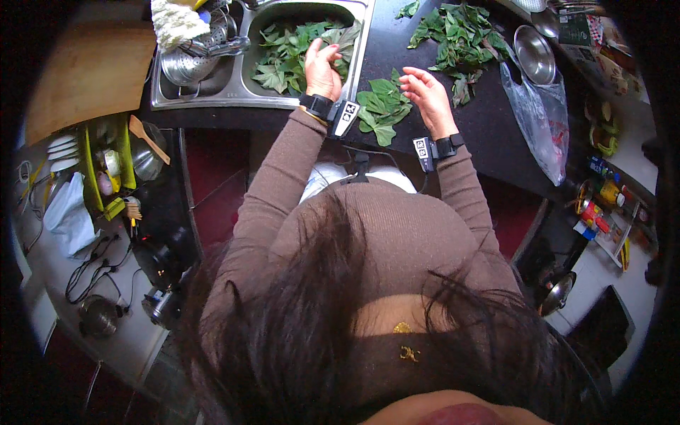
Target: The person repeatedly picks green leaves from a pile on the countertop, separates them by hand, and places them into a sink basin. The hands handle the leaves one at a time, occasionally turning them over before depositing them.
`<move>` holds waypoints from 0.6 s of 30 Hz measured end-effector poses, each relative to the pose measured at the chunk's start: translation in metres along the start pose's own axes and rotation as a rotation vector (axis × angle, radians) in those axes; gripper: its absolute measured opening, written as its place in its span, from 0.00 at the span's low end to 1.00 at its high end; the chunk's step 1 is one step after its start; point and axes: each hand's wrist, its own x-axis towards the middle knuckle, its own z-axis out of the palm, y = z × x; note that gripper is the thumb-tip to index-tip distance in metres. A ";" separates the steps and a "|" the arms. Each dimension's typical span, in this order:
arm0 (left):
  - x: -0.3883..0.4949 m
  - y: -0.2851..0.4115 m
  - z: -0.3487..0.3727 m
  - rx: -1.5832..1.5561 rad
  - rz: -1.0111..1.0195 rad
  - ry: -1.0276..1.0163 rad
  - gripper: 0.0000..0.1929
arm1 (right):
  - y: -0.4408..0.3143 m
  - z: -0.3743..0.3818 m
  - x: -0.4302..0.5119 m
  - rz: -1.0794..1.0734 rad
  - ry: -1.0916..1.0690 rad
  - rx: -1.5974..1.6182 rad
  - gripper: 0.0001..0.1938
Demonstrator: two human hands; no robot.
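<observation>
Over the right basin of the stainless steel sink [366, 32], my left hand [323, 69] is raised above green leaves [281, 58], its fingers apart and nothing seen in it. My right hand [427, 98] hovers over the dark countertop [478, 122], fingers slightly curled, with no object visible between them. Between the two hands a small pile of leaves [383, 109] lies at the counter's front edge. A larger heap of leafy stems [457, 34] lies farther back, beyond my right hand.
A steel bowl [534, 54] and a clear plastic bag [539, 122] are at the right. The left basin holds a steel colander [186, 66], near a white cloth [178, 24]. A wooden board [95, 74] is left of the sink.
</observation>
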 end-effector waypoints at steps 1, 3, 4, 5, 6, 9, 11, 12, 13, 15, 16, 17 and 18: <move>-0.001 -0.006 0.003 -0.131 -0.056 -0.039 0.34 | -0.002 0.004 -0.001 -0.022 -0.020 -0.043 0.15; -0.006 -0.016 0.008 -0.289 -0.182 -0.202 0.33 | -0.006 0.012 -0.002 -0.049 -0.064 -0.132 0.16; -0.010 -0.020 0.011 -0.282 -0.192 -0.262 0.32 | -0.007 0.016 -0.003 -0.065 -0.080 -0.179 0.17; -0.013 -0.023 0.015 -0.281 -0.206 -0.289 0.31 | -0.007 0.019 -0.003 -0.078 -0.103 -0.194 0.17; -0.017 -0.027 0.019 -0.280 -0.219 -0.318 0.31 | -0.007 0.023 -0.003 -0.059 -0.089 -0.253 0.16; -0.026 -0.034 0.032 -0.265 -0.227 -0.389 0.26 | -0.004 0.029 -0.002 -0.117 -0.085 -0.329 0.13; -0.029 -0.035 0.036 -0.186 -0.222 -0.453 0.26 | -0.003 0.030 -0.001 -0.103 -0.063 -0.358 0.11; -0.031 -0.036 0.037 -0.172 -0.223 -0.478 0.25 | -0.002 0.030 0.000 -0.094 -0.006 -0.336 0.08; -0.033 -0.037 0.038 -0.145 -0.218 -0.489 0.25 | -0.002 0.028 0.000 -0.126 0.025 -0.292 0.09; -0.035 -0.040 0.037 -0.088 -0.207 -0.512 0.24 | -0.002 0.026 0.001 -0.137 0.104 -0.210 0.11; -0.036 -0.041 0.037 -0.050 -0.208 -0.511 0.24 | -0.003 0.024 0.001 -0.144 0.127 -0.198 0.09; -0.037 -0.043 0.036 0.004 -0.220 -0.509 0.24 | -0.003 0.021 0.000 -0.157 0.137 -0.161 0.09; -0.038 -0.044 0.034 0.059 -0.230 -0.508 0.24 | -0.003 0.018 -0.001 -0.169 0.140 -0.123 0.09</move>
